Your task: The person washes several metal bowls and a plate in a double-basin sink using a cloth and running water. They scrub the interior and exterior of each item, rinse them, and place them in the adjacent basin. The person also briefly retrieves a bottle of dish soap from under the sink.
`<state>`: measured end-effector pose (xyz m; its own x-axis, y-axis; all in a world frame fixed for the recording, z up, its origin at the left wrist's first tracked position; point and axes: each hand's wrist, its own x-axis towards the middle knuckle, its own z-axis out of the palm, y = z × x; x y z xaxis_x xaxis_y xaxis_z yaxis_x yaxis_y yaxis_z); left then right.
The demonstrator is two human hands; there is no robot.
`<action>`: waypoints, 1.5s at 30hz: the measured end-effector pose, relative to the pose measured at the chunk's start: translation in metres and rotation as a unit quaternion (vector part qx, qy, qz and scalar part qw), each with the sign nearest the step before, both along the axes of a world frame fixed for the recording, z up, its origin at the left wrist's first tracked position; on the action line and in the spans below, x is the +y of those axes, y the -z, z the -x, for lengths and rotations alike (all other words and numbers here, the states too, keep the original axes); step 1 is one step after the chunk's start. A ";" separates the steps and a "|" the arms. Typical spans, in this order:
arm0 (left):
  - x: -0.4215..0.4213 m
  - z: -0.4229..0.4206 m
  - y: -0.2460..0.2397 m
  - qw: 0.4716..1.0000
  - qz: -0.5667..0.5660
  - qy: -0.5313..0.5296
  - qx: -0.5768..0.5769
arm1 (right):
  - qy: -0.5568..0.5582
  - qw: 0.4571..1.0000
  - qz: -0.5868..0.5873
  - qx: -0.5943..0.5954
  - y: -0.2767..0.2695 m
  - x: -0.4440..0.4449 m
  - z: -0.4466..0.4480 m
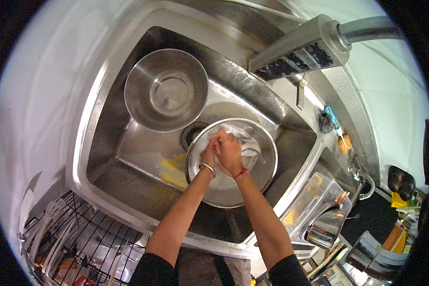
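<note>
Both hands are together inside a round stainless-steel bowl (pixel 214 195) in the sink. My left hand (pixel 208 152) and my right hand (pixel 230 150) press against each other, fingers curled around part of a wet white cloth (pixel 251 147) with dark stripes. The rest of the cloth spreads to the right of my right hand, in what looks like cloudy, soapy water. The fingertips are blurred, and the bunched cloth between them is mostly hidden. A larger empty steel bowl (pixel 171 94) rests at the sink's far left, beside the partly covered drain (pixel 195 134).
A wide faucet (pixel 300 50) juts over the steel sink (pixel 139 193) from the upper right. A scouring pad (pixel 326 121) and a blue-handled brush (pixel 334 119) lie on the right ledge. Plastic containers (pixel 307 200) and a steel pot (pixel 327 228) stand at right; a wire dish rack (pixel 82 239) is lower left.
</note>
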<state>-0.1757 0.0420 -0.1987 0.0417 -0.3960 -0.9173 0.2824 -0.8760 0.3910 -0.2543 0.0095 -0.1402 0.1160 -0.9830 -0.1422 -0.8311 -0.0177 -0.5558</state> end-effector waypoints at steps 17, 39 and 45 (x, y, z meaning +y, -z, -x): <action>0.053 0.009 0.103 0.848 0.180 0.322 -0.380 | 0.247 0.951 -0.158 0.101 -0.098 0.050 0.056; 0.028 -0.006 -0.002 0.710 0.168 0.583 -0.358 | 0.351 0.904 -0.233 0.075 0.029 0.074 0.042; 0.034 0.003 0.017 0.724 0.212 0.542 -0.371 | 0.346 0.923 -0.077 -0.148 -0.036 0.083 0.028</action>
